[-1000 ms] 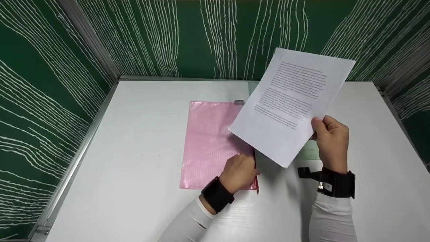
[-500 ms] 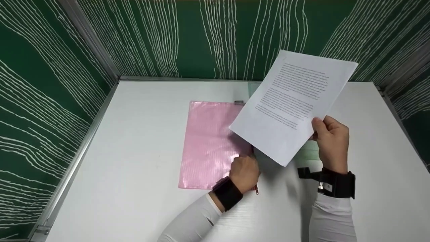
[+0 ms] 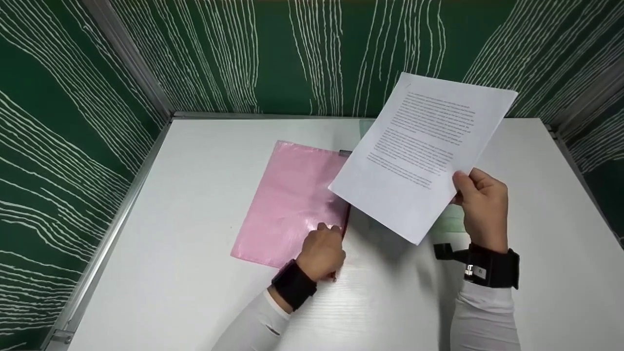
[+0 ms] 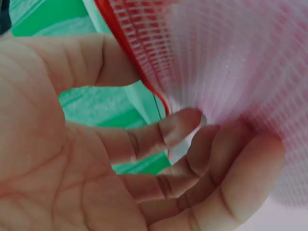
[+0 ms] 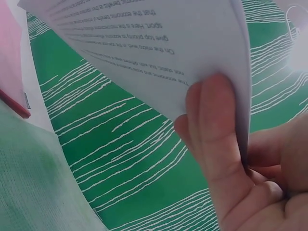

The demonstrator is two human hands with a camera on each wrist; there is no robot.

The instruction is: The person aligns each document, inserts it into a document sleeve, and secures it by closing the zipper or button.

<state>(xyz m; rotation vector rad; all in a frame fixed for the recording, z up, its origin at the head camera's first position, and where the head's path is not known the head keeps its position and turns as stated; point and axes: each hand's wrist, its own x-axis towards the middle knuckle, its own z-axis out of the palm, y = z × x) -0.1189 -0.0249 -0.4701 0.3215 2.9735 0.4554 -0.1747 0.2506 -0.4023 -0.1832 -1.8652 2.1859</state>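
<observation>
My right hand (image 3: 484, 209) pinches a sheaf of printed paper sheets (image 3: 414, 141) by its right edge, thumb in front, holding it tilted over the table. In the right wrist view, straight fingers (image 5: 216, 115) press one face of the sheets. A pink mesh zip pouch (image 3: 282, 204) lies slanted at the middle of the table, its upper right part behind the sheets. At the pouch's lower right my left hand (image 3: 321, 253) holds the red-zipped edge. The left wrist view has the thumb behind the red zip (image 4: 115, 33) and curled fingers (image 4: 255, 178) against the mesh.
A pale green mesh pouch (image 3: 451, 219) lies right of the pink one, mostly hidden behind the sheets. A dark tab (image 3: 345, 153) shows at the pink pouch's top edge. Green walls with white lines (image 3: 278, 53) stand behind the white table (image 3: 185, 204) and at its sides.
My left hand has moved left, and the pink pouch's lower end has swung left with it, so the pouch now lies slanted. My right hand and the sheets have hardly moved.
</observation>
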